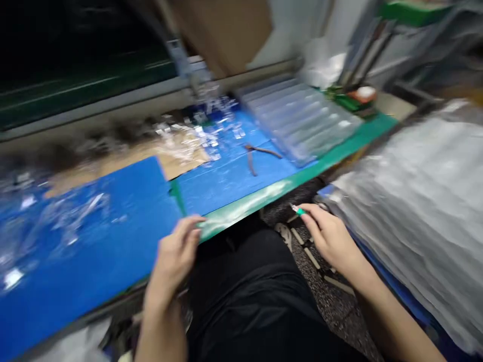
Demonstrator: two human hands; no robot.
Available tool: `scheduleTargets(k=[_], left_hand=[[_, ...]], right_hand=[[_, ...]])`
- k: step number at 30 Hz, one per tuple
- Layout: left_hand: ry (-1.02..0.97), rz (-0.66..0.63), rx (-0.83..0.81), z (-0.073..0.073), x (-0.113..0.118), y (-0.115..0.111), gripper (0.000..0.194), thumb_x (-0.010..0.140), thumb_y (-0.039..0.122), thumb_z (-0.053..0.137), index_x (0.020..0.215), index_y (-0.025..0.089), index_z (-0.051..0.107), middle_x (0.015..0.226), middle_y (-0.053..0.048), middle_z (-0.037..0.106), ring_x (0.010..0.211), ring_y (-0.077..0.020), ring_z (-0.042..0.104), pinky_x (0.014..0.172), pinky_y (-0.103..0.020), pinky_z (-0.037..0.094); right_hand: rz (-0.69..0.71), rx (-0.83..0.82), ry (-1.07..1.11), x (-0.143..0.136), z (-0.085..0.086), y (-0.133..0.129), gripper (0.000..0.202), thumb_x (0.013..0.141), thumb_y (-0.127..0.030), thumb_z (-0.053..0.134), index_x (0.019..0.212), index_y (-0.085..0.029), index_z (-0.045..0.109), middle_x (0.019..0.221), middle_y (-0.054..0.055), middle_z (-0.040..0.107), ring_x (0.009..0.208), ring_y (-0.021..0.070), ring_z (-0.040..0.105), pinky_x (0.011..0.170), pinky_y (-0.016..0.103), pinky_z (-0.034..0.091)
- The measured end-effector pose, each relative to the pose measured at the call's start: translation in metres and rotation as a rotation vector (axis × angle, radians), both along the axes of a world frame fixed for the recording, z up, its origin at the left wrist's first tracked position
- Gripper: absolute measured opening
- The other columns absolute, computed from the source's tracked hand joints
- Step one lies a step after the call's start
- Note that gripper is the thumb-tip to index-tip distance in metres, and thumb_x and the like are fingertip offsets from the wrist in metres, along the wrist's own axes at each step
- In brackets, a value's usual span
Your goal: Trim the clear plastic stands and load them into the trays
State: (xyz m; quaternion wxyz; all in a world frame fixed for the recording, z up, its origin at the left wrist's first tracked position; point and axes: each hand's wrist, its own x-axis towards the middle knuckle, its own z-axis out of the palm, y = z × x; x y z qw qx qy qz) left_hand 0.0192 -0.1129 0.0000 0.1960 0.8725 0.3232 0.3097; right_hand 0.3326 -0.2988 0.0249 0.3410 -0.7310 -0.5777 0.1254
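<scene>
My right hand is raised over the gap between the bench and the stacked sheets. Its thumb and forefinger pinch a small green piece with a clear or metallic tip, too blurred to name. At the front edge of the bench is my left hand, its thumb and fingers curled towards each other. Whether anything sits between them I cannot make out. A pair of pliers with spread handles lies on the blue mat, beyond both hands.
Clear plastic pieces lie scattered at the back of the bench. A ribbed clear tray stack stands on its right part. Translucent sheets are piled at my right. An orange and white object sits at the far corner.
</scene>
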Motion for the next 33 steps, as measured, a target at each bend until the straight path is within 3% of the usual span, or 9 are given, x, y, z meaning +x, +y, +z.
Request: scheduleTargets(k=[2, 5, 8, 11, 15, 33], left_hand=[[-0.027, -0.011, -0.048, -0.006, -0.025, -0.017, 0.03, 0.117, 0.037, 0.053, 0.112, 0.017, 0.074, 0.095, -0.007, 0.081, 0.079, -0.017, 0.077, 0.072, -0.027, 0.059], [-0.171, -0.04, -0.161, -0.013, -0.032, -0.039, 0.019, 0.115, 0.023, 0.053, 0.11, 0.018, 0.071, 0.101, -0.009, 0.081, 0.094, -0.0198, 0.079, 0.086, -0.03, 0.061], [-0.268, -0.003, -0.234, -0.018, -0.035, -0.05, 0.017, 0.114, 0.019, 0.052, 0.113, 0.019, 0.068, 0.097, -0.006, 0.077, 0.091, -0.0179, 0.076, 0.082, -0.028, 0.058], [-0.283, 0.053, -0.168, -0.023, -0.043, -0.052, 0.02, 0.116, 0.025, 0.05, 0.114, 0.018, 0.069, 0.091, -0.005, 0.073, 0.078, -0.0163, 0.067, 0.073, -0.03, 0.051], [-0.29, 0.037, -0.079, -0.029, -0.049, -0.046, 0.022, 0.117, 0.029, 0.052, 0.107, 0.018, 0.069, 0.081, -0.003, 0.07, 0.07, -0.0155, 0.059, 0.069, -0.032, 0.042], [-0.358, 0.008, -0.098, -0.03, -0.053, -0.04, 0.017, 0.116, 0.023, 0.056, 0.108, 0.016, 0.069, 0.082, -0.006, 0.072, 0.07, -0.0162, 0.06, 0.07, -0.034, 0.041]], right_hand=[[0.187, 0.013, 0.05, -0.036, -0.01, 0.034, 0.023, 0.117, -0.027, 0.053, 0.132, -0.022, 0.069, 0.127, 0.011, 0.082, 0.113, 0.0272, 0.081, 0.096, 0.04, 0.062], [0.38, 0.058, 0.089, -0.069, -0.009, 0.064, 0.023, 0.117, -0.022, 0.055, 0.136, -0.021, 0.069, 0.123, 0.01, 0.082, 0.107, 0.0248, 0.081, 0.092, 0.036, 0.062], [0.516, 0.06, 0.091, -0.085, -0.002, 0.077, 0.024, 0.116, -0.02, 0.056, 0.135, -0.019, 0.07, 0.108, 0.008, 0.078, 0.091, 0.0209, 0.078, 0.08, 0.033, 0.06], [0.598, 0.032, 0.09, -0.095, 0.002, 0.082, 0.027, 0.116, -0.02, 0.058, 0.14, -0.018, 0.069, 0.1, 0.005, 0.073, 0.077, 0.0166, 0.07, 0.07, 0.03, 0.054], [0.66, 0.02, 0.085, -0.101, 0.005, 0.085, 0.03, 0.116, -0.021, 0.06, 0.145, -0.018, 0.067, 0.093, 0.002, 0.067, 0.07, 0.013, 0.062, 0.065, 0.027, 0.047], [0.725, -0.079, 0.12, -0.105, 0.004, 0.096, 0.029, 0.116, -0.021, 0.06, 0.144, -0.018, 0.069, 0.096, 0.001, 0.065, 0.073, 0.0126, 0.061, 0.068, 0.028, 0.047]])
